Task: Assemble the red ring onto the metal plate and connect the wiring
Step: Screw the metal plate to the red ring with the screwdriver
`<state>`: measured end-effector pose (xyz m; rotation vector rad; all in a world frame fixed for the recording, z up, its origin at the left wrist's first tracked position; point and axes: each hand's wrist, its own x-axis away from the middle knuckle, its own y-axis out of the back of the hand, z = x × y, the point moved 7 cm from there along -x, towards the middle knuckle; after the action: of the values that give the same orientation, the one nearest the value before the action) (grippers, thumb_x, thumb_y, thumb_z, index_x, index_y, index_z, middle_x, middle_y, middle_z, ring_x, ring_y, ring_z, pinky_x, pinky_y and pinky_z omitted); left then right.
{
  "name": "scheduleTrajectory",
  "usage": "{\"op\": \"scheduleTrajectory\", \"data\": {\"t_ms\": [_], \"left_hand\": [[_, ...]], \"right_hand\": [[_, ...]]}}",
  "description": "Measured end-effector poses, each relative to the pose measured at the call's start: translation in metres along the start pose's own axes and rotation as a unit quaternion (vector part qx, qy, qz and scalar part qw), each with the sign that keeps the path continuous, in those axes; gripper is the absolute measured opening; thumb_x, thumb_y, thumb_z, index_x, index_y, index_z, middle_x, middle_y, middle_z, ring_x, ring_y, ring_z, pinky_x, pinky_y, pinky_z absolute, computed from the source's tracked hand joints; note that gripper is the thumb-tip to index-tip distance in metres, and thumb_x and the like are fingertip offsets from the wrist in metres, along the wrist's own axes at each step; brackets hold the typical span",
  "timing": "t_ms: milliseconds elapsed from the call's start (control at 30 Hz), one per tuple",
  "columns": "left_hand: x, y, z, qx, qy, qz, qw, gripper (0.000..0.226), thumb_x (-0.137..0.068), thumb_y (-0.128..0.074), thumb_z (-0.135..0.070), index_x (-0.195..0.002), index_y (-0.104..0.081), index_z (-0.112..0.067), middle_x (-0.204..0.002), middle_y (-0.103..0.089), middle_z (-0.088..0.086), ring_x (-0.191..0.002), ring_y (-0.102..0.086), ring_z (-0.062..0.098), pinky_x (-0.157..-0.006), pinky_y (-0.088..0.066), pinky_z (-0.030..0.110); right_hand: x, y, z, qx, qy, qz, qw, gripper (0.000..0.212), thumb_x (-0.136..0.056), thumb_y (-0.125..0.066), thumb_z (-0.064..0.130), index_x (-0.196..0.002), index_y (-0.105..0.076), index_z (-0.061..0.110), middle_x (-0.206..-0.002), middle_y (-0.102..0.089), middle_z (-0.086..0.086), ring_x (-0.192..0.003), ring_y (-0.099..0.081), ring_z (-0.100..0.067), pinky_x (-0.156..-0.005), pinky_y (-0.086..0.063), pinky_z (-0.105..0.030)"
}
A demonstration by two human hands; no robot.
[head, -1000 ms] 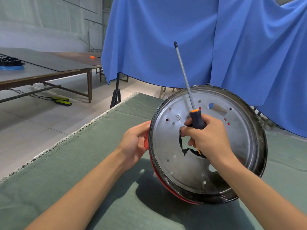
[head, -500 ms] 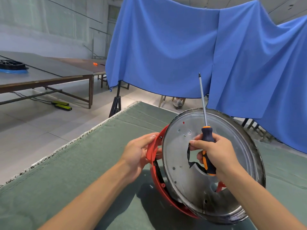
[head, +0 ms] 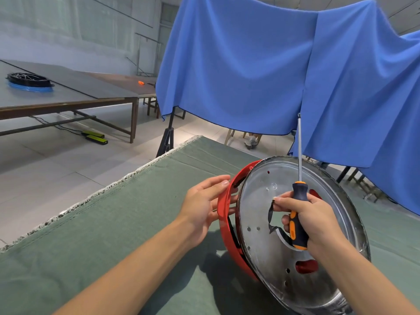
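Right now the metal plate (head: 268, 253) stands on edge on the green cloth (head: 113, 235) covering the work table, tilted w/ its perforated face toward the camera and a jagged cutout near its centre. Just behind it, on the left, sits the red ring (head: 223, 214), also on edge; ring and plate are parted along their upper left, so a dark gap shows between them, and red shows thru two of the plate's larger holes (lower right and beside the right hand).

Left hand (head: 202, 208) is at the ring's outer rim w/ fingers nearly straight and spread, thumb on top touching the rim; fingertips go behind the red band, so how firmly they hold can't be told. Right hand (head: 311, 221) is curled round the handle of a screwdriver (head: 297, 214) (dark blue and orange grip), thumb tip pressing at the edge of the plate's cutout. Shaft points almost straight up, tip seen against the blue drape (head: 261, 64).

No wiring can be made out in this view.

Background: a long table (head: 68, 96) at left carries a black round part on a blue ring (head: 29, 80), w/ a small orange item (head: 141, 82) farther back. Yellow-green bars (head: 95, 136) lie on the tiled floor under it.
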<state>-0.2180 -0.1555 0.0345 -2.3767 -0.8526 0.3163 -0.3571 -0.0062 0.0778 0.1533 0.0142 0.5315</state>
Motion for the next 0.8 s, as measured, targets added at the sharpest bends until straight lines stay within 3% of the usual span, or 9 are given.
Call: {"op": "scheduleTrajectory", "data": {"t_ms": [100,200,633,700,800], "left_hand": [[0.000,-0.001,0.000,-0.002,0.003,-0.007,1.000,0.017,-0.092,-0.057,-0.007,-0.106,-0.067,-0.005,-0.073,-0.070,0.004,-0.046,-0.060,0.009,-0.035,-0.039,0.014],[-0.002,0.002,0.001,-0.011,0.002,-0.011,1.000,0.015,-0.091,-0.058,-0.009,-0.102,-0.069,-0.009,-0.077,-0.069,0.005,-0.052,-0.059,0.011,-0.038,-0.042,0.018],[-0.001,0.004,-0.002,-0.019,-0.005,0.010,1.000,0.030,-0.094,-0.051,-0.008,-0.086,-0.078,-0.018,-0.081,-0.073,0.005,-0.043,-0.054,0.008,-0.037,-0.040,0.014],[-0.003,0.006,0.000,-0.029,-0.006,0.013,0.999,0.029,-0.093,-0.051,-0.010,-0.089,-0.078,-0.020,-0.088,-0.073,0.007,-0.055,-0.053,0.013,-0.044,-0.042,0.017],[-0.007,0.010,0.003,-0.016,-0.006,0.015,1.000,0.025,-0.089,-0.053,-0.013,-0.097,-0.076,-0.016,-0.100,-0.072,0.011,-0.087,-0.047,0.031,-0.068,-0.036,0.031]], "right_hand": [[0.002,-0.006,-0.001,-0.009,0.002,0.005,1.000,0.009,-0.079,-0.071,0.001,-0.083,-0.062,0.001,-0.061,-0.070,-0.010,-0.036,-0.051,-0.015,-0.036,-0.044,-0.024],[0.003,-0.012,-0.001,-0.018,0.005,0.007,1.000,0.010,-0.079,-0.071,0.002,-0.083,-0.062,0.001,-0.060,-0.070,-0.009,-0.036,-0.051,-0.014,-0.036,-0.044,-0.022],[0.012,-0.030,0.005,-0.002,0.053,0.043,0.998,0.011,-0.078,-0.074,0.003,-0.079,-0.063,0.002,-0.063,-0.070,-0.009,-0.037,-0.055,-0.012,-0.037,-0.042,-0.019],[0.015,-0.032,0.008,0.002,0.072,0.049,0.996,0.011,-0.078,-0.073,0.001,-0.077,-0.062,0.002,-0.061,-0.070,-0.008,-0.038,-0.055,-0.010,-0.037,-0.041,-0.019],[0.017,-0.032,0.013,0.024,0.104,0.047,0.993,0.012,-0.078,-0.073,0.002,-0.077,-0.061,0.002,-0.058,-0.068,-0.007,-0.036,-0.051,-0.013,-0.037,-0.040,-0.019]]}}
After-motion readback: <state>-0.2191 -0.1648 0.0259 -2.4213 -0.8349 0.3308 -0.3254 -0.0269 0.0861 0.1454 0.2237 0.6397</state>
